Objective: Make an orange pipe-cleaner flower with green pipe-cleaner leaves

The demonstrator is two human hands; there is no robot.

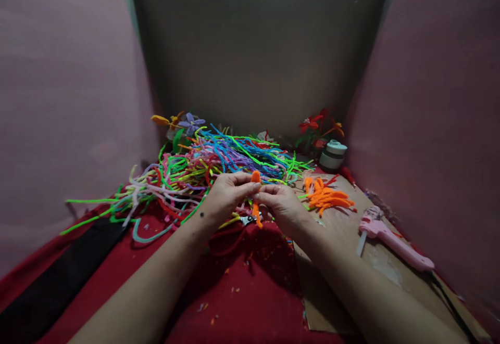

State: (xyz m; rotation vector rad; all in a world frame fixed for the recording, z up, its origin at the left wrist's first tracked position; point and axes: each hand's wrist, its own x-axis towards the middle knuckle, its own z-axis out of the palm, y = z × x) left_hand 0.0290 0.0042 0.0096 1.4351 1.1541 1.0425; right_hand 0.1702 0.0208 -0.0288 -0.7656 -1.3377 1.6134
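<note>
My left hand (226, 194) and my right hand (282, 204) meet in the middle, both pinching a short orange pipe cleaner (255, 177) that is bent into a loop on top, its ends hanging down between the hands. Directly behind the hands lies a big tangled heap of pipe cleaners (207, 167) in many colours. Several bent orange pieces (326, 197) lie in a small pile just to the right of my right hand. Small metal cutters (248, 220) peek out beneath the hands.
A pink glue gun (390, 240) lies on brown cardboard (351, 260) at the right. A white and grey jar (333, 155) and finished pipe-cleaner flowers (318, 123) stand at the back right; more flowers (183, 123) at back left. Red cloth (234, 292) covers the surface, with a black strip (58, 287) at left.
</note>
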